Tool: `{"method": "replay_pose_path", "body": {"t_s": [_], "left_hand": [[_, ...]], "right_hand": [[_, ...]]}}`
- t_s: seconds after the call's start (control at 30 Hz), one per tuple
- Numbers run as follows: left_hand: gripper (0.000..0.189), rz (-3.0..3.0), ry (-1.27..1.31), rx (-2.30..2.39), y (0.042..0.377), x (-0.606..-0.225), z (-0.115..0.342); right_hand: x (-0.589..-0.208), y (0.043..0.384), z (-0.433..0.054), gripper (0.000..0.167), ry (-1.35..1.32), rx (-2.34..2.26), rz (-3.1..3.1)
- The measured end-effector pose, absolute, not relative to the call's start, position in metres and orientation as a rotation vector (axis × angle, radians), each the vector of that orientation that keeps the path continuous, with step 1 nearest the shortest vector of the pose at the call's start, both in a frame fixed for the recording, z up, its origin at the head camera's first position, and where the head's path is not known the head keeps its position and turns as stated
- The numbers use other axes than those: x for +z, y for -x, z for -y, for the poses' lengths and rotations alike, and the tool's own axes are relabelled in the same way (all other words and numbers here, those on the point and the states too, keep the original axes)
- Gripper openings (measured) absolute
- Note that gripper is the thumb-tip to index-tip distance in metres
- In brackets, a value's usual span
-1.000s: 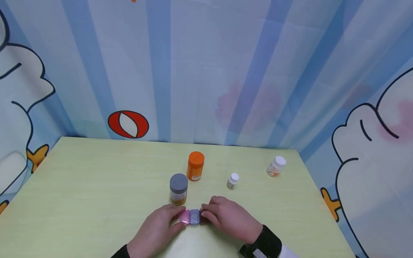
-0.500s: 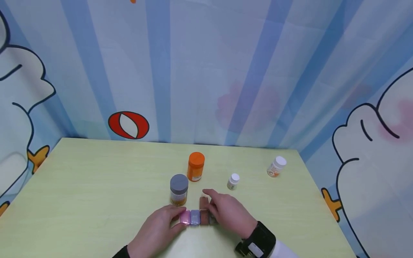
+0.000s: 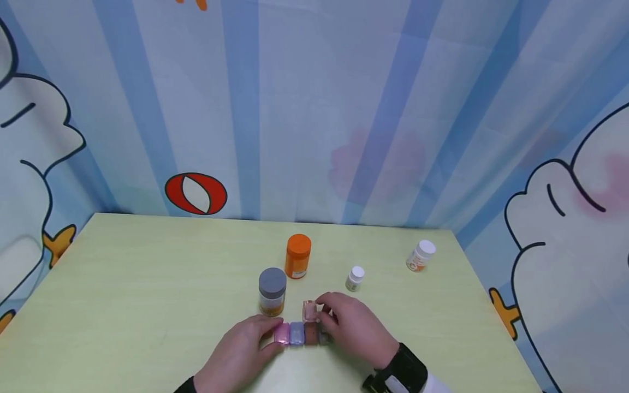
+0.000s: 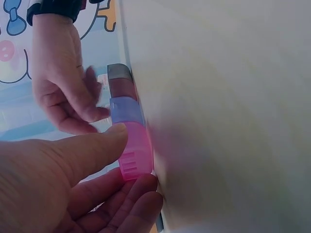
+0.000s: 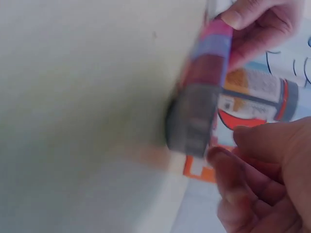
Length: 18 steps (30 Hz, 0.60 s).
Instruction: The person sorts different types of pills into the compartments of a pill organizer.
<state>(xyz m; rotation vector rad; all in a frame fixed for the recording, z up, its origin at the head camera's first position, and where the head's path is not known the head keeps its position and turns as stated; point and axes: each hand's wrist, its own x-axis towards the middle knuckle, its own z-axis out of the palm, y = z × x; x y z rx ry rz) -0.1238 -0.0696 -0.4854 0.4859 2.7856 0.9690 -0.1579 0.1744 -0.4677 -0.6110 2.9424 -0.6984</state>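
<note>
A pill organizer [image 3: 297, 334] lies on the table with pink, blue, brownish-red and grey compartments in a row. At its pink end my left hand [image 3: 241, 345] pinches it between thumb and fingers; the left wrist view shows the thumb on the pink part [image 4: 137, 150]. Behind the brownish-red compartment [image 3: 311, 334] its lid [image 3: 310, 311] stands flipped back. My right hand [image 3: 361, 330] is beside that lid, thumb and index fingertips right at its edge. In the right wrist view its fingers are bent, with a gap between thumb and index. It partly hides the grey compartment [image 5: 194, 119].
A grey-capped jar [image 3: 272, 292] stands just behind the organizer, and an orange bottle [image 3: 297, 256] farther back. To the right are a small white-capped bottle [image 3: 355, 278] and a larger white bottle [image 3: 420, 256]. A printed curtain [image 3: 304, 109] hangs behind the table [image 3: 147, 284].
My right hand drew back from the organizer's right side, uncovering the brownish-red compartment and its raised lid; its fingertips then came to the lid's edge. My left hand kept its grip.
</note>
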Motion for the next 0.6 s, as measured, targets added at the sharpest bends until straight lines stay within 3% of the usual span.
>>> {"method": "replay_pose_path", "body": {"t_s": [0.4,0.6], "left_hand": [[0.05,-2.76,-0.454,0.994,0.124,-0.485,0.07],[0.049,-2.749,-0.442,1.011,0.123,-0.485,0.07]], "right_hand": [[-0.479,0.187,-0.224,0.059,0.161,-0.809,-3.24],[-0.489,0.2,-0.229,0.051,0.143,-0.895,-3.153]]}}
